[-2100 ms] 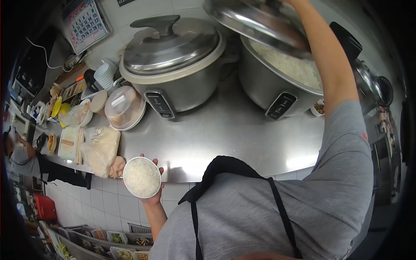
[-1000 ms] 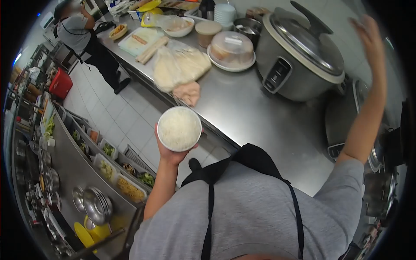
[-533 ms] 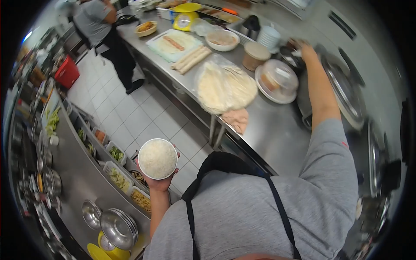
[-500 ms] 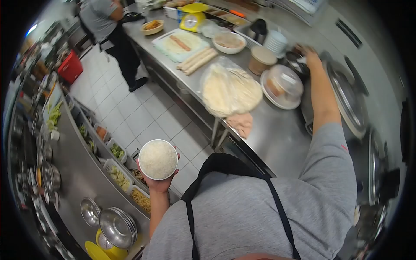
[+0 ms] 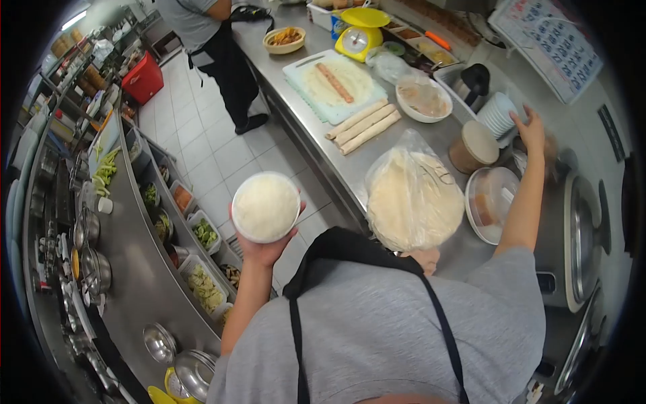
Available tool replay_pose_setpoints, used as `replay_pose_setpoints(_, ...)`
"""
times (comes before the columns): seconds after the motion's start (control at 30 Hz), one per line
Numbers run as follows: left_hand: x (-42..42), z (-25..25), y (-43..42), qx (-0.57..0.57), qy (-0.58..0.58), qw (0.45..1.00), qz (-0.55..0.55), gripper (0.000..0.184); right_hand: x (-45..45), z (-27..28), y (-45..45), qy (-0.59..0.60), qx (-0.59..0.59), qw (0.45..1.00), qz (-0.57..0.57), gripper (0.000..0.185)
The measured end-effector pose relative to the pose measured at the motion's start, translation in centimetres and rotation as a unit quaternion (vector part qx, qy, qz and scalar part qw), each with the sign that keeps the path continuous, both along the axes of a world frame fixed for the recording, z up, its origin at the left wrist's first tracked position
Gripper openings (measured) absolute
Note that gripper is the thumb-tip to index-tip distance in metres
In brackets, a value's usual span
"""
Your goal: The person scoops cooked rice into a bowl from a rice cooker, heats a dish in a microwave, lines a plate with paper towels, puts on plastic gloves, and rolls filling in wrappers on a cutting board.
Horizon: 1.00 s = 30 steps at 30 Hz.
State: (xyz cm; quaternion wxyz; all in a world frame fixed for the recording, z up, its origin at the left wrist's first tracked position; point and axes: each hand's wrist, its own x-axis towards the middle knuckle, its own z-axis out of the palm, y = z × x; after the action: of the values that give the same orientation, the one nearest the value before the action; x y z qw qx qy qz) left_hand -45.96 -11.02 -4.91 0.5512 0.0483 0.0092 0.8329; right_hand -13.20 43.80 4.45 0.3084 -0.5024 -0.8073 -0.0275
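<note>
A white bowl heaped with rice (image 5: 266, 207) rests in my left hand (image 5: 268, 250), whose fingers curl round its underside over the aisle. At the right, my right hand (image 5: 530, 128) is raised beside a stack of pale blue bowls (image 5: 496, 116), thumb and fingers apart, with nothing visible between them. Below that hand sit a lidded tub (image 5: 474, 147) and a plate under a clear cover (image 5: 492, 202). A plastic bag of flat dough sheets (image 5: 414, 202) lies nearer to me on the counter.
Rolled dough sticks (image 5: 363, 126), a cutting board (image 5: 306, 74) and a yellow scale (image 5: 359, 39) line the steel counter. Rice cookers (image 5: 584, 236) stand at right. Another person (image 5: 225, 67) stands beyond the aisle. Vegetable tubs (image 5: 202, 286) and metal bowls (image 5: 195, 374) are at left.
The cooker lid that my right hand held earlier is out of it, and that hand has moved to the bowl stack. The view has swung left along the counter. The rice bowl stays in my left hand.
</note>
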Motion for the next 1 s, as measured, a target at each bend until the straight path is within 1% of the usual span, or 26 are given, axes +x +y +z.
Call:
replay_pose_setpoints(0.03,-1.0,0.2,1.5,0.010,-0.012,1.000,-0.015,0.085,-4.0,1.1,-3.2,0.064,-0.057,0.985,0.149,0.073)
replay_pose_setpoints(0.07,-1.8,0.3,2.9,0.024,-0.022,0.999,-0.033,0.085,-8.6,2.1,-7.4,0.129,-0.112,0.942,0.289,0.081)
replay_pose_setpoints(0.1,-2.6,0.6,4.3,0.019,-0.027,0.999,-0.032,0.085,-12.6,2.1,-11.1,0.130,-0.143,0.889,0.415,0.085)
replay_pose_setpoints(0.13,-3.3,1.0,5.6,0.028,-0.033,0.998,-0.046,0.084,-16.3,3.2,-16.2,0.112,-0.181,0.838,0.502,0.091)
replay_pose_setpoints(0.17,-4.1,1.3,6.8,0.039,-0.036,0.997,-0.062,0.083,-19.6,2.2,-18.3,0.055,-0.210,0.804,0.553,0.105)
replay_pose_setpoints(0.2,-5.0,1.3,7.6,0.036,-0.036,0.996,-0.068,0.083,-22.5,1.7,-21.3,0.050,-0.294,0.754,0.585,0.112)
replay_pose_setpoints(0.23,-5.9,1.3,8.4,0.016,-0.021,0.998,-0.065,0.084,-25.4,2.7,-24.1,0.008,-0.248,0.719,0.649,0.121)
replay_pose_setpoints(0.27,-7.1,1.4,9.2,-0.002,-0.005,0.998,-0.064,0.085,-28.2,2.3,-26.0,-0.010,-0.233,0.705,0.670,0.124)
replay_pose_setpoints(0.3,-8.1,1.5,9.8,-0.004,-0.004,0.997,-0.076,0.085,-30.5,1.9,-27.2,-0.028,-0.220,0.691,0.688,0.128)
replay_pose_setpoints(0.33,-9.1,1.5,10.3,-0.029,-0.010,0.997,-0.064,0.084,-32.2,2.1,-27.8,-0.024,-0.223,0.701,0.677,0.128)
replay_pose_setpoints(0.4,-11.2,1.3,10.8,-0.082,-0.022,0.996,-0.041,0.081,-35.1,2.3,-28.9,-0.117,-0.273,0.707,0.641,0.132)
replay_pose_setpoints(0.43,-12.5,0.6,10.9,-0.087,-0.022,0.994,-0.058,0.081,-36.4,1.8,-29.4,-0.111,-0.279,0.716,0.630,0.132)
replay_pose_setpoints(0.5,-15.2,-0.3,11.3,-0.050,0.033,0.994,-0.088,0.078,-39.0,1.2,-29.9,-0.182,-0.258,0.749,0.582,0.132)
replay_pose_setpoints(0.53,-16.4,-0.4,11.4,-0.046,0.033,0.993,-0.099,0.078,-40.2,1.3,-30.1,-0.181,-0.259,0.756,0.573,0.132)
replay_pose_setpoints(0.6,-18.5,-0.2,11.7,-0.153,0.119,0.978,-0.075,0.076,-42.5,1.6,-30.5,-0.193,-0.284,0.754,0.560,0.133)
replay_pose_setpoints(0.73,-22.5,0.0,12.8,-0.152,0.145,0.970,-0.119,0.075,-46.0,0.8,-29.9,-0.207,-0.261,0.774,0.538,0.129)
replay_pose_setpoints(0.8,-24.3,-0.7,13.9,-0.174,0.143,0.964,-0.138,0.075,-47.4,0.3,-28.9,-0.166,-0.279,0.771,0.547,0.121)
replay_pose_setpoints(0.83,-25.2,-0.9,14.6,-0.172,0.145,0.964,-0.140,0.075,-48.1,0.2,-28.2,-0.165,-0.277,0.774,0.545,0.121)
replay_pose_setpoints(0.9,-26.5,-1.2,16.0,-0.145,0.157,0.961,-0.178,0.076,-49.2,-0.1,-26.8,-0.153,-0.299,0.768,0.546,0.114)
replay_pose_setpoints(1.0,-28.2,-0.8,19.2,-0.112,0.160,0.959,-0.205,0.074,-50.9,-0.3,-23.3,-0.150,-0.286,0.775,0.543,0.115)
